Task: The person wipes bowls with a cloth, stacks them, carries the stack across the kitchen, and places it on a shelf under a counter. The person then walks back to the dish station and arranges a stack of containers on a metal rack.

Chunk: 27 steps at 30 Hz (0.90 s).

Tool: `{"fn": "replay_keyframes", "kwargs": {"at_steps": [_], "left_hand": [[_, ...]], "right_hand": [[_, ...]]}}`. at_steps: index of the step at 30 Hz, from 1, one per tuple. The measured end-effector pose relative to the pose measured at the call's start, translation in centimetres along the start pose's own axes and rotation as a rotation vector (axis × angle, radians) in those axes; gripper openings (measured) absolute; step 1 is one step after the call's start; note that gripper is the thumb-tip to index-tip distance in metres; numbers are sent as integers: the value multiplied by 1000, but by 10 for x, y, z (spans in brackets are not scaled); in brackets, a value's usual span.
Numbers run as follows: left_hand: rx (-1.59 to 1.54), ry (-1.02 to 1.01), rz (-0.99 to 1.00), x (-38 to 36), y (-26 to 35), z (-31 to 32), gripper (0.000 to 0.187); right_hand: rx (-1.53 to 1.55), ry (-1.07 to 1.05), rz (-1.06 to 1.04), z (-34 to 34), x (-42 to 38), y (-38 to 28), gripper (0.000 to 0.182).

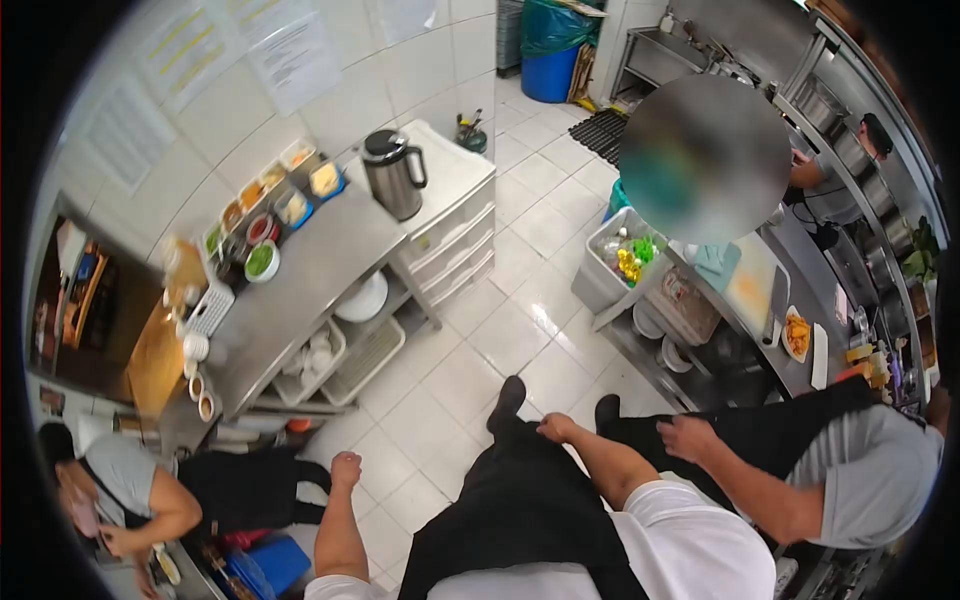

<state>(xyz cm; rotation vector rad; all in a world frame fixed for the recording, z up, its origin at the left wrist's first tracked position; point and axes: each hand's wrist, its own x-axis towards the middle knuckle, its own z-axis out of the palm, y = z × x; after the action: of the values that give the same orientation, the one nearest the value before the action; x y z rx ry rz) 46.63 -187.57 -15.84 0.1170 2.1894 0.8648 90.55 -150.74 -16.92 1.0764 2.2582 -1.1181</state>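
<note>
My left hand (345, 470) hangs out to the side over the floor tiles, its fingers curled in and nothing visible in them. My right hand (556, 428) is low in front of me beside the black apron (520, 500), fingers curled, at the edge of the dark cloth. Whether it pinches the cloth, I cannot make out. On my left stands a steel counter (335, 228) with small tubs and a bowl of chopped greens (262, 262). To the right, a co-worker's hand (690, 438) hangs near that person's own dark apron.
A steel jug (395, 175) stands on white drawers (455, 225). On the right counter are a knife (775, 305), a cutting board (752, 275) and a plate of orange food (797, 333). A waste bin (605, 275) stands ahead. Another person (150, 490) works at lower left.
</note>
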Motion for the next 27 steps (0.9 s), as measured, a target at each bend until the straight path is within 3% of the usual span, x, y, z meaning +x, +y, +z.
{"fn": "replay_keyframes", "kwargs": {"at_steps": [2, 3, 6, 10, 13, 17, 21, 25, 27], "left_hand": [[32, -25, 103, 1, 66, 13, 11], [46, -43, 217, 9, 107, 24, 11], [-50, -215, 125, 14, 168, 69, 11], [218, -447, 103, 17, 239, 134, 24], [637, -490, 370, 30, 282, 166, 36], [619, -519, 351, 47, 369, 208, 40], [666, -539, 502, 107, 451, 264, 41], [544, -609, 572, 150, 554, 329, 42], [525, -668, 610, 173, 604, 362, 43]], "right_hand": [[164, -141, 233, -19, 17, 5, 36], [88, -156, 217, -22, 29, 17, 36], [323, -123, 315, -56, 46, 22, 32], [421, -23, 263, -107, 86, 30, 35], [593, 42, 297, -153, 111, 35, 35], [784, 108, 274, -220, 154, 47, 36], [815, 173, 312, -280, 179, 76, 35], [884, 235, 529, -310, 179, 108, 30], [810, 138, 589, -325, 182, 128, 24]]}}
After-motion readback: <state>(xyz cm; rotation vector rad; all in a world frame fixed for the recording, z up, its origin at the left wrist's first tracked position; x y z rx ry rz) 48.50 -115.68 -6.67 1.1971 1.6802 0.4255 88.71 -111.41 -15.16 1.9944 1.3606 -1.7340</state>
